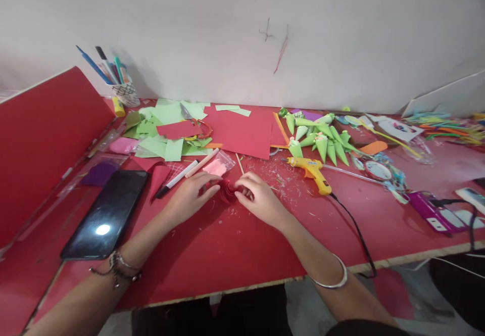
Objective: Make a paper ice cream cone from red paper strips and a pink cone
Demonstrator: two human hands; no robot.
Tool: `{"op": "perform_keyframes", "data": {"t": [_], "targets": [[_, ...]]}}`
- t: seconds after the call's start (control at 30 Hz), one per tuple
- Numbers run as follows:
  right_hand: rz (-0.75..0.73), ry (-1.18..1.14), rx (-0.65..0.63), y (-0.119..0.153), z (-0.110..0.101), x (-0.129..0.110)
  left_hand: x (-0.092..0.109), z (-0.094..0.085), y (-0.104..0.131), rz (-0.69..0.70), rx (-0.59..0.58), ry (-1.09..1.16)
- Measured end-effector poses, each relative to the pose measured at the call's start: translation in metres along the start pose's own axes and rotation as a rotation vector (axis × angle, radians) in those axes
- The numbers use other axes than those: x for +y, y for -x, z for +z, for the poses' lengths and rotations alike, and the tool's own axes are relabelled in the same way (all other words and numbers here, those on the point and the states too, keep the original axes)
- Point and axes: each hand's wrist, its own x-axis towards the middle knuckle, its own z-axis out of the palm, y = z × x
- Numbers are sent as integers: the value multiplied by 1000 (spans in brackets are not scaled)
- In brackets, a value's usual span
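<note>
Two bare hands meet at the centre of the frame over a coil of red paper (228, 193), which sits low at the red tabletop (227, 260). From my end of the link, I read the left hand (193, 194) as bent, its thumb and forefinger closed on the coil's left edge; the right hand (259, 197) pinches the opposite side, its other fingers curled under and partly hidden from me.

As for progress, the paper is already wound into several loose turns, so I judge the rolling well under way. I see nothing fastening it, though the outer end is too blurred for me to be sure. My guess is that evening out the turns and securing the end are what is left on this piece.

Elsewhere, I count more as finished: a heap of green paper cones (322, 141), right of centre towards the wall, looks formed, some with pale tips. Just below them lies a yellow glue gun (311, 172), out of both hands. Raw stock remains too: a flat red sheet (238, 131) at upper centre, and loose green paper pieces (153, 144) at upper left, with scissors (204, 130) between them. Paper shreds (299, 202) right of the hands suggest to me that plenty of cutting is done.
</note>
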Motion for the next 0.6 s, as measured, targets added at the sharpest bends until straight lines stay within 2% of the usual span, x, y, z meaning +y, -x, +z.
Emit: {"op": "perform_keyframes", "data": {"t": [0.17,0.47,0.6], "targets": [[6,5,-7,-3,-3,2,-2,3,-3,30,37,-2],[-86,3,-61,-10,-3,1,-8,2,-6,70,36,8],[-48,-45,-48,-10,-1,3,-9,1,-7,60,18,0]]}}
